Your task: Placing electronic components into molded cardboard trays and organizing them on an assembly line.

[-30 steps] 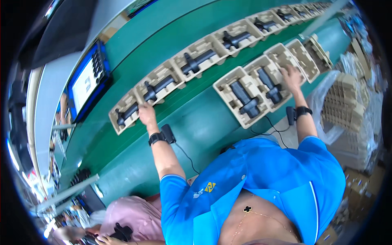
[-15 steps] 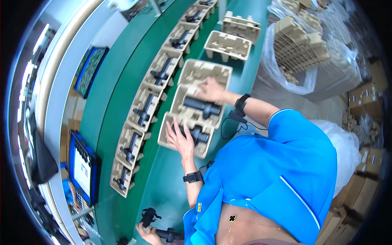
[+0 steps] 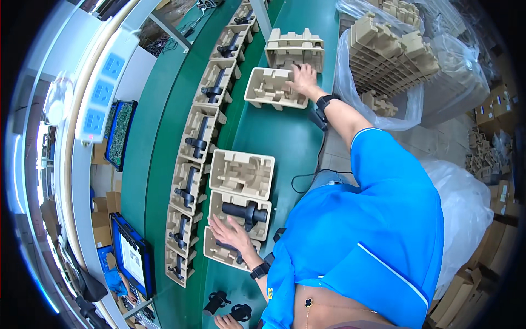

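My right hand is at the far right corner of a beige moulded-pulp tray, its fingers over the rim. Behind that tray stands another pulp tray, tilted up. Over the near end of a row of three trays, my left hand has its fingers spread. The middle tray of that row holds a black tubular part with a ring clamp. A similar black part in the nearest tray is partly hidden by my left hand. The farthest tray contains nothing.
On my left runs a line of pulp trays with black parts. Another person's hand is beside loose black parts at the lower edge. A plastic bag of stacked trays stands right of the green bench.
My right hand has left the row of three trays and reached the far tray. My left hand stays at the near trays. The head view has shifted.
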`<act>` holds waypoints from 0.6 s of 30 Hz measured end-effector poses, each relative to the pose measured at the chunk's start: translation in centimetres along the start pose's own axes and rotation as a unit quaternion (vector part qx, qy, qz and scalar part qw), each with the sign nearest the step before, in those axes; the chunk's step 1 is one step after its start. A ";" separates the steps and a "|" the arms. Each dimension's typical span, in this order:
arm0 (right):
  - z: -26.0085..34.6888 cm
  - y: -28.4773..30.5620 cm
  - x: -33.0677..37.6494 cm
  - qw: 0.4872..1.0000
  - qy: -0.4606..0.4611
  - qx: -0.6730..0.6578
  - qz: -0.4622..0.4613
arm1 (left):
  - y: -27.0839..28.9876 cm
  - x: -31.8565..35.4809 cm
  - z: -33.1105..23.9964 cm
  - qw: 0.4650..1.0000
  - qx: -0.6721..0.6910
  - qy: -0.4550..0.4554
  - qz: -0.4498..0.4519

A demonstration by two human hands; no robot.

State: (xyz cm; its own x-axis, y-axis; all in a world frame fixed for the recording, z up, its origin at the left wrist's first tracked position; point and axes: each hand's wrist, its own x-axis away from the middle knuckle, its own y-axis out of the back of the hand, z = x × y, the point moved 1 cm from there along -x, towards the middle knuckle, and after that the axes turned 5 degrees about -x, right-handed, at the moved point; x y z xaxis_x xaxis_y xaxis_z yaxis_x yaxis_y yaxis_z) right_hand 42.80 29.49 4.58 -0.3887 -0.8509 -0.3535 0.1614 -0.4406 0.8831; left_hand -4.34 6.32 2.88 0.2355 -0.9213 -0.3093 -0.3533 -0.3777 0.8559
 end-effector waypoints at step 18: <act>-5.8 7.2 -11.7 0.976 0.183 -0.060 0.106 | -6.1 -4.2 -17.4 0.973 0.012 -0.134 0.188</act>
State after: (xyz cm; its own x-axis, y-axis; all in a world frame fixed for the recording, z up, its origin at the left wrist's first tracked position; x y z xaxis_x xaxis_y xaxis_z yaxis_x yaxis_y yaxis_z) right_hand 53.75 34.57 13.32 0.0107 -0.9618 -0.2736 0.3169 -0.2562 0.9132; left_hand 12.57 14.14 6.17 -0.1572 -0.9846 -0.0763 -0.3917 -0.0087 0.9200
